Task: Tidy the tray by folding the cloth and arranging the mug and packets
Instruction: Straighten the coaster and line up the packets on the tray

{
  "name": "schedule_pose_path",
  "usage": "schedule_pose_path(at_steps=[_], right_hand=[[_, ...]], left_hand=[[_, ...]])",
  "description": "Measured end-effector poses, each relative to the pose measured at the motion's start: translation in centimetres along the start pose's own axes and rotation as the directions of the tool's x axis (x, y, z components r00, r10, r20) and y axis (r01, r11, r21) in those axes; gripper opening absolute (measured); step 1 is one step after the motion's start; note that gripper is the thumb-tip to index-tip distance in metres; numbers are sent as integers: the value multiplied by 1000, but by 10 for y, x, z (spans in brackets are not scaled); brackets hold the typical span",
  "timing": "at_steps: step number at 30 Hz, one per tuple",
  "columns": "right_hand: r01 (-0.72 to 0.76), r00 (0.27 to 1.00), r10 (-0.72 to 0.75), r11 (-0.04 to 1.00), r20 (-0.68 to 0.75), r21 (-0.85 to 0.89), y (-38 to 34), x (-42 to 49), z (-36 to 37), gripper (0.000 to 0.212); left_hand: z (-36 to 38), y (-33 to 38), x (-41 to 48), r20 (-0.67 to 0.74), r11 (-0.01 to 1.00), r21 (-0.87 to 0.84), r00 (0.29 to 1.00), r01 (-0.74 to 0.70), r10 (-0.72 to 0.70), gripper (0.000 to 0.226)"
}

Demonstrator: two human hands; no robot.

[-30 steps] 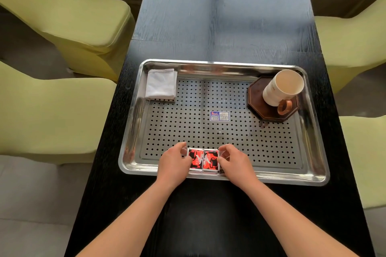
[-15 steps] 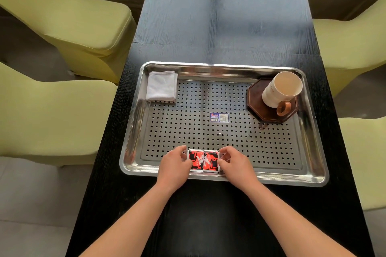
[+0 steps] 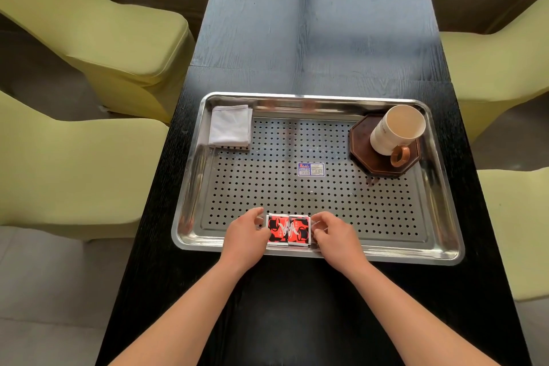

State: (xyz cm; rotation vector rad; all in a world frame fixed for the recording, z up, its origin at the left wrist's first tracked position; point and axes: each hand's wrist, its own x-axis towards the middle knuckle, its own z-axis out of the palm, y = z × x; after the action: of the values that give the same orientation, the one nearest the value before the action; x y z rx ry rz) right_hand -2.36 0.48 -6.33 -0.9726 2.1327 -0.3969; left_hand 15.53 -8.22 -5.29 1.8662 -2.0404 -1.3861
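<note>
Red-and-black printed packets (image 3: 288, 230), two of them, are lying side by side in a left-to-right row just inside the near rim of one rectangular perforated stainless-steel tray (image 3: 386, 251). The left hand (image 3: 245, 235) is pinching the row's left edge and the right hand (image 3: 334, 236) its right edge. One long black wood-grain table (image 3: 297, 38) is carrying the tray, whose long axis is running crosswise. Farther back, one folded white cloth (image 3: 230, 125) is occupying the far-left corner, and one cream mug (image 3: 392, 131), ring handle pointing nearward, is standing on one dark octagonal wooden coaster (image 3: 361, 145) at far right. Four yellow-green covered chairs (image 3: 104, 24) are flanking the table.
</note>
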Motion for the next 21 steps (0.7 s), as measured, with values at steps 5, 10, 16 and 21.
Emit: schedule_pose_path(at_steps=[5, 10, 16, 21], right_hand=[[3, 1000, -3, 1000, 4, 8, -1, -2, -1, 27], [20, 1000, -20, 1000, -18, -1, -3, -3, 1, 31], [11, 1000, -11, 999, 2, 32, -3, -3, 1, 32], [11, 1000, -11, 999, 0, 47, -2, -4, 0, 31]], left_hand=[[1, 1, -3, 48, 1000, 4, 998, -29, 28, 57], [1, 1, -4, 63, 999, 5, 997, -47, 46, 57], [2, 1, -3, 47, 999, 6, 998, -36, 35, 56], [1, 1, -2, 40, 1000, 8, 999, -30, 30, 58]])
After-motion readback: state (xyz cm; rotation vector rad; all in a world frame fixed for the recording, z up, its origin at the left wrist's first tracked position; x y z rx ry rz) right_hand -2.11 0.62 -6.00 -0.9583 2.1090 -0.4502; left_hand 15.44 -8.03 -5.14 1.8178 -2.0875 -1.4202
